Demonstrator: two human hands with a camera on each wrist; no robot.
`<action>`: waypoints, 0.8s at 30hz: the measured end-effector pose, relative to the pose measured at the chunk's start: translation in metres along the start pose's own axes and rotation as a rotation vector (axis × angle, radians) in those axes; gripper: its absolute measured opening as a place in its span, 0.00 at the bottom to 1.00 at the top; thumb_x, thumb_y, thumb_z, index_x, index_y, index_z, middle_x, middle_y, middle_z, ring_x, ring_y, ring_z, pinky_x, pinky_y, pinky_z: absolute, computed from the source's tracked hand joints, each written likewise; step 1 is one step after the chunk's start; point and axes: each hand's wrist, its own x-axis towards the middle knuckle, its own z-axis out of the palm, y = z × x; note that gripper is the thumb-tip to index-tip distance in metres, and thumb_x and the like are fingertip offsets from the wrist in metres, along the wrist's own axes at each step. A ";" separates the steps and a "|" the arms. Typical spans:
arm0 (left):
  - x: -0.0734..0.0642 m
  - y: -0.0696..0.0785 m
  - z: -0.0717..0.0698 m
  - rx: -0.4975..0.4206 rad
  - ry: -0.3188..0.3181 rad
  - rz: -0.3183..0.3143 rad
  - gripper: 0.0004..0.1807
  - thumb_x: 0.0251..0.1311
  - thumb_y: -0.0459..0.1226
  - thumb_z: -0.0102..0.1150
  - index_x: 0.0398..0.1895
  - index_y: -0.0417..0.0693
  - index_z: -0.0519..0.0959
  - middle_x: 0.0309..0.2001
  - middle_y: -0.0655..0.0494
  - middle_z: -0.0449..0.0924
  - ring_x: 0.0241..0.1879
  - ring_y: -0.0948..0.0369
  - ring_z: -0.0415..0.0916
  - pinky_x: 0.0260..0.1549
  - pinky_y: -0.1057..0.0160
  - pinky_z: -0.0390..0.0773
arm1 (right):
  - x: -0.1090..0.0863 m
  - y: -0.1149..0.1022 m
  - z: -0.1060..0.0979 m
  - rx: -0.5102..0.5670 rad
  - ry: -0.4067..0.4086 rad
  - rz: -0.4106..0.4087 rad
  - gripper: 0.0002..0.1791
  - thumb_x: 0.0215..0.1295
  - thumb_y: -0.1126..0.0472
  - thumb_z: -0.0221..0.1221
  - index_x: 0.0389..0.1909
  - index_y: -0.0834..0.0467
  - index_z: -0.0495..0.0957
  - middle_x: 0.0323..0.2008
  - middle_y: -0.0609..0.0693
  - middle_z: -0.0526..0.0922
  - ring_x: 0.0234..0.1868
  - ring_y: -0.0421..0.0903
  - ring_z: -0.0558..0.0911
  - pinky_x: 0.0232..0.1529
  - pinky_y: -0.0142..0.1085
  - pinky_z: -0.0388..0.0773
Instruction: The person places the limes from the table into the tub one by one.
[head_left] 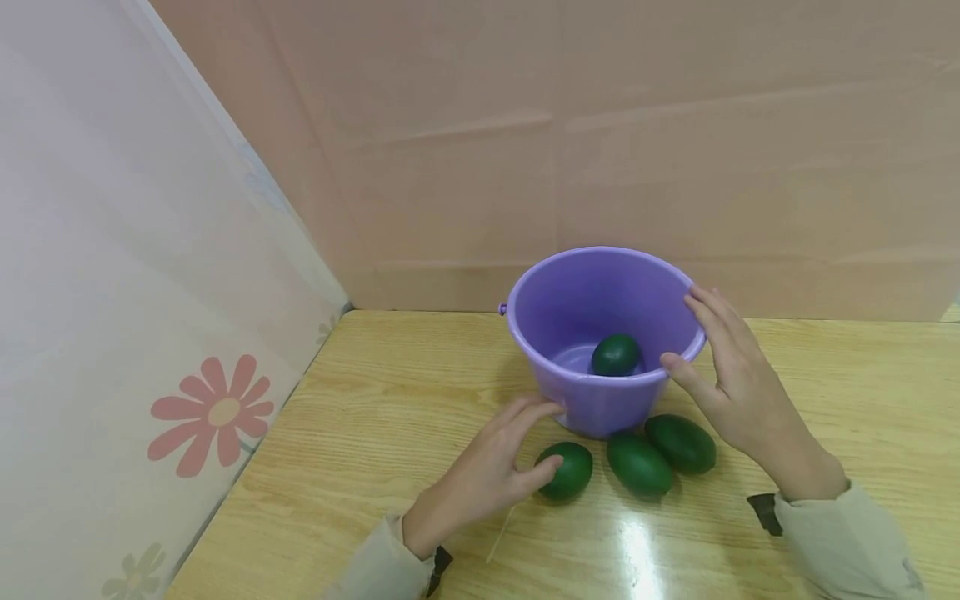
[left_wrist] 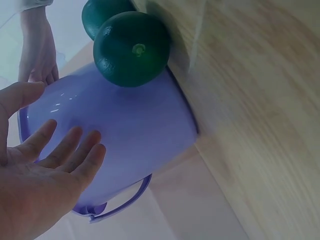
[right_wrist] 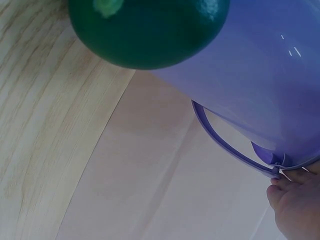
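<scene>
Bucket (head_left: 609, 405) is purple, glossy and wide-mouthed.

A wood-grain table (head_left: 420, 375), creased tan backdrop (head_left: 450, 183) and flower-printed sheet (head_left: 150, 233) show a screened-off indoor setting, room type unclear.

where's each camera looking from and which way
Head: on the head, faces forward and down at the purple bucket and green fruits; left hand, right hand and sleeves show.
Left wrist: on that wrist, faces the bucket's outer wall; left hand near, right hand and sleeve beyond.
Right wrist: on that wrist, faces a close green fruit and the bucket; right hand at lower right.
Both wrist views share bucket and handle.
</scene>
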 end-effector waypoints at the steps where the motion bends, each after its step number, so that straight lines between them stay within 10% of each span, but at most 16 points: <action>1: 0.000 0.000 0.001 0.000 -0.002 -0.001 0.30 0.60 0.37 0.66 0.66 0.44 0.71 0.63 0.52 0.74 0.66 0.58 0.70 0.67 0.58 0.71 | 0.000 0.000 0.000 0.000 0.001 -0.001 0.38 0.69 0.55 0.57 0.75 0.63 0.56 0.77 0.60 0.53 0.79 0.62 0.47 0.72 0.70 0.44; 13: -0.003 -0.002 0.007 0.018 -0.071 -0.058 0.32 0.61 0.40 0.66 0.68 0.47 0.69 0.66 0.52 0.72 0.67 0.58 0.69 0.67 0.54 0.71 | 0.000 0.000 0.000 -0.004 0.000 0.003 0.38 0.69 0.54 0.57 0.75 0.64 0.56 0.77 0.60 0.53 0.79 0.62 0.47 0.73 0.68 0.44; 19: -0.003 -0.004 0.011 0.003 -0.095 -0.065 0.33 0.62 0.40 0.66 0.70 0.48 0.67 0.68 0.52 0.70 0.46 0.60 0.77 0.61 0.60 0.75 | 0.000 0.000 0.000 -0.005 -0.009 0.012 0.38 0.69 0.54 0.57 0.76 0.63 0.55 0.78 0.59 0.53 0.79 0.62 0.47 0.73 0.69 0.44; 24: -0.003 -0.005 0.014 0.013 -0.107 -0.064 0.34 0.61 0.41 0.67 0.70 0.51 0.67 0.69 0.54 0.68 0.62 0.58 0.72 0.67 0.55 0.71 | 0.000 0.000 0.000 -0.003 -0.009 0.011 0.38 0.69 0.54 0.57 0.75 0.63 0.56 0.78 0.59 0.53 0.79 0.62 0.47 0.73 0.68 0.44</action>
